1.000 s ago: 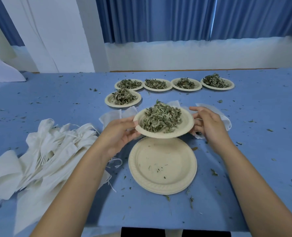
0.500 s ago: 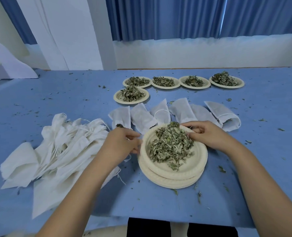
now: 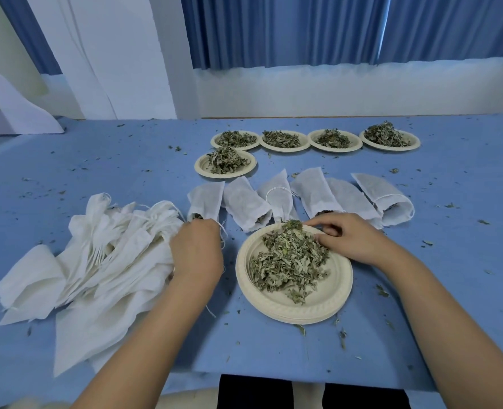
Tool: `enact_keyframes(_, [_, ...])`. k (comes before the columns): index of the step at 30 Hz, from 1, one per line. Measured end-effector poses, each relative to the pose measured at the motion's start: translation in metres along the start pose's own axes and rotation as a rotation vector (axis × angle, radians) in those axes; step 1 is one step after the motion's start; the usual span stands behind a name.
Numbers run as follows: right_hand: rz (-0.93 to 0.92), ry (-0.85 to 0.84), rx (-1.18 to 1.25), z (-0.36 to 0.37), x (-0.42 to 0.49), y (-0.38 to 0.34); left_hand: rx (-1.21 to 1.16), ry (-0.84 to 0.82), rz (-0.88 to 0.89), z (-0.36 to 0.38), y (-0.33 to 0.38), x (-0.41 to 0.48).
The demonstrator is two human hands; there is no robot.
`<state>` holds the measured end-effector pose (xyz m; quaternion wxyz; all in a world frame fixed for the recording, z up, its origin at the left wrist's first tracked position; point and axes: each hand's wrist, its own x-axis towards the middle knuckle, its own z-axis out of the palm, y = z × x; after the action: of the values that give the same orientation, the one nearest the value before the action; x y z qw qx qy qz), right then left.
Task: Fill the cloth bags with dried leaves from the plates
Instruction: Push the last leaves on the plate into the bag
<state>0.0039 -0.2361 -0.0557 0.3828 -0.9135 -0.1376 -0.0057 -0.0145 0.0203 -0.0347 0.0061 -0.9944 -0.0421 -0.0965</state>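
Note:
A paper plate (image 3: pixel 333 302) heaped with dried leaves (image 3: pixel 288 261) sits stacked on an empty plate near the table's front edge. My right hand (image 3: pixel 352 239) is at its far right rim, fingers curled into the edge of the leaf heap. My left hand (image 3: pixel 197 250) lies left of the plate on the edge of a pile of empty white cloth bags (image 3: pixel 103 261); its fingertips are hidden. Just beyond the plate, several cloth bags (image 3: pixel 315 190) holding leaves lie in a row, their open mouths facing me.
Five more paper plates of dried leaves stand further back: one (image 3: pixel 225 164) behind the bags and a row (image 3: pixel 334 140) beyond it. Leaf crumbs are scattered over the blue table (image 3: pixel 465 231). A white wall and blue curtain rise behind the table.
The leaf plate was lowered onto the empty plate. My left hand has since left its rim and moved left onto the bag pile; my right hand's fingers shifted from the rim into the leaves.

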Motion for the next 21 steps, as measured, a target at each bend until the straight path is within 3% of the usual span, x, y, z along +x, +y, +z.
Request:
enact_keyframes(5, [-0.007,0.039,0.059,-0.002,-0.001,-0.003,-0.208,0.118,-0.013,0.000,-0.001,0.008])
enact_keyframes(12, [-0.131,0.227,0.241,-0.005,-0.006,-0.020,-1.058,0.288,0.168,-0.024,0.018,0.011])
enact_keyframes(16, [-0.258,0.157,0.483,-0.001,-0.003,-0.036,-1.538,0.132,0.302,-0.050,0.045,0.014])
enact_keyframes(21, [-0.307,0.080,0.548,0.008,0.011,-0.056,-1.840,-0.129,0.570,-0.074,0.089,0.016])
